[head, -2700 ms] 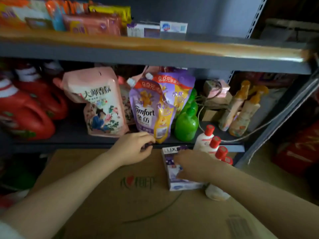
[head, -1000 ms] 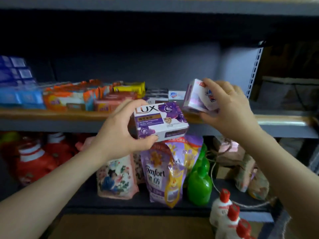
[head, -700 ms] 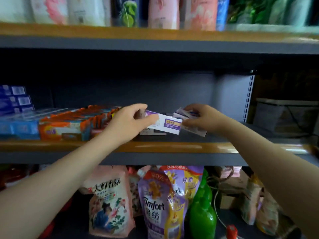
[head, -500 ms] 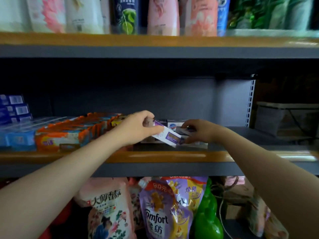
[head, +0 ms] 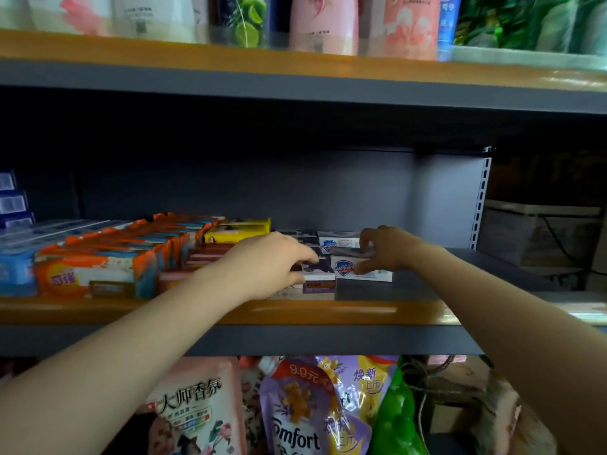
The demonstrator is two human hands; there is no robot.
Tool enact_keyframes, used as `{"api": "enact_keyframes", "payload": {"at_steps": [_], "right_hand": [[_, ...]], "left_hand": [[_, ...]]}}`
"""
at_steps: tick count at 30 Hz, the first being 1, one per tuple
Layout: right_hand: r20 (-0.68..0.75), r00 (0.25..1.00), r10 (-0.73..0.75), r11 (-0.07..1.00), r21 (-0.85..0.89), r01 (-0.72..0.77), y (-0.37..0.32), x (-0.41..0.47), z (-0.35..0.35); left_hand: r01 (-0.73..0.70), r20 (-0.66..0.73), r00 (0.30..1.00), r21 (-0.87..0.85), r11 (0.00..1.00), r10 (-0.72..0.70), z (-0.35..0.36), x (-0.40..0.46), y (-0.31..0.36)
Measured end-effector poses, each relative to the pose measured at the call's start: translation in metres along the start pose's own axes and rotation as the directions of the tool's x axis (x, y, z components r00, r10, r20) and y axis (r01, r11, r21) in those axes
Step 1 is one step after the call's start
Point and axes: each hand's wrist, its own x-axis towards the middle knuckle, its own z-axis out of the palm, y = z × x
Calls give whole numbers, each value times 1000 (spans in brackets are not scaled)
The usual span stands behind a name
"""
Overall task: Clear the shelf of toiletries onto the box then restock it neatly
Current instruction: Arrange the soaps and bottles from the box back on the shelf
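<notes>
While the left hand [head: 266, 264] grips the purple box [head: 318, 280], the right hand [head: 387, 249] pinches the Safeguard box [head: 353, 269].

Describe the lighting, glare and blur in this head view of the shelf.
Head view: dim overall, with deep shadow under the upper shelf; glare streaks on the glossy orange shelf edge; wide-angle bending of the shelf lines; the pink and white bottles up top look soft; the left hand and right hand on the small soap boxes are slightly blurred.

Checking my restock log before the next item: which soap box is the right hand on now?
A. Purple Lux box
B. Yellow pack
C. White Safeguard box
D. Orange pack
C: the right hand pinches the white Safeguard box on the shelf; the left hand is on the purple box.
</notes>
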Motion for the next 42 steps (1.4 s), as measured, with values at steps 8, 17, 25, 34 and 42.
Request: {"api": "enact_keyframes", "payload": {"at_steps": [8,17,25,34,42], "right_hand": [[-27,999,-18,994,-105,15,1,27,10],[-101,995,-3,993,-121,-9,1,47,18],[-89,990,-109,971,203,125,5,-15,-11],[-479,849,-223,842,344,415,11,-176,-17],[-6,979,-203,883,432,186,72,-249,128]], "left_hand": [[-36,12,999,-29,999,37,7,3,-8],[-7,26,1000,-69,998,9,7,0,-18],[24,-13,1000,-107,994,-26,5,-10,-12],[-576,-579,655,34,817,486,77,-80,84],[-198,-32,976,-549,812,216,200,-127,158]]}}
